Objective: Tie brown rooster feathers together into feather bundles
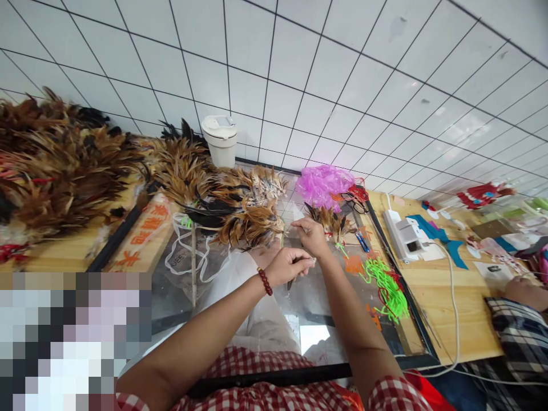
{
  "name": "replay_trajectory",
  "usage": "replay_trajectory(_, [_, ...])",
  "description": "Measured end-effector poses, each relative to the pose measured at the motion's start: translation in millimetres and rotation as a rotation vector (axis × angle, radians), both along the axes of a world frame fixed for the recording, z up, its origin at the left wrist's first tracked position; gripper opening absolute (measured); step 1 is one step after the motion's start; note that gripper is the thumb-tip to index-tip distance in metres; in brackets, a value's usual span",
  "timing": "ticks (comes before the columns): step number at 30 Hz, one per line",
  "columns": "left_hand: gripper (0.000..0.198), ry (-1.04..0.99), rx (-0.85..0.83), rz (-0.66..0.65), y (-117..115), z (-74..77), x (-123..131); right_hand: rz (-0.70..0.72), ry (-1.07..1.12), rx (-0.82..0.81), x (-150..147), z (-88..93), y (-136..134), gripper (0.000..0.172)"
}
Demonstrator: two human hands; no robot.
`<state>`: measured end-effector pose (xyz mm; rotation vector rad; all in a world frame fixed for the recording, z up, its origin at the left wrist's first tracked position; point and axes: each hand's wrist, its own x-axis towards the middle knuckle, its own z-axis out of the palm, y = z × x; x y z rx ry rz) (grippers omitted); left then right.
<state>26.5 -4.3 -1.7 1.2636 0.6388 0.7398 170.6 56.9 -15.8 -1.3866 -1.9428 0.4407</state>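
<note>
My left hand (289, 266), with a red bead bracelet (265, 282) at the wrist, is closed in a pinch over the glass tabletop. A dark feather (291, 283) pokes out below its fingers, and a small pale tip shows at the thumb side. Just beyond it, my right hand (311, 235) is pinched too; what its fingers hold, if anything, is too small to name. Brown feather bundles (250, 222) lie to the left of the hands. A smaller feather bunch (331, 221) tied with green cord is right of my right hand.
At the back stand a white lidded bin (220, 142) and a crumpled purple plastic bag (325, 182). Green cords (387, 291) and a blue cutter (362, 242) lie right. A white power strip (398, 234) trails a cable. Another person's plaid sleeve (514, 325) is far right; feather heaps (72, 177) fill the left.
</note>
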Motion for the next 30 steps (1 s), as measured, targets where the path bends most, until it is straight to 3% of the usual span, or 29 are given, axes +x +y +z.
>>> replay_trajectory(6, [0.027,0.009,0.012,-0.019,0,-2.1,1,0.164,-0.135,-0.130,4,3.4,-1,0.018])
replay_trajectory(10, [0.028,0.009,0.011,-0.023,0,-4.3,1,0.125,-0.232,-0.163,-4,6.8,-4,0.013])
replay_trajectory(16, [0.030,0.022,0.012,-0.027,0,-2.9,0,0.070,-0.714,-0.108,-23,6.2,-4,0.019])
replay_trajectory(19, [0.031,-0.017,-0.004,-0.004,1,-2.9,0,0.042,-0.793,-0.135,-19,10.4,-4,0.020])
replay_trajectory(22, [0.030,-0.063,0.028,0.172,4,-4.5,-1,-0.008,-0.713,-0.178,-1,26.3,-6,0.020])
replay_trajectory(26, [0.019,-0.024,0.239,0.602,10,-7.2,-2,0.041,-0.670,-0.265,22,56.0,-16,0.018])
replay_trajectory(28, [0.014,0.002,0.349,0.687,12,-8.0,-2,0.094,-0.706,-0.326,23,67.6,-24,0.017])
replay_trajectory(30, [0.013,0.032,0.405,0.674,12,-9.1,-2,0.139,-0.756,-0.346,16,75.4,-32,0.016])
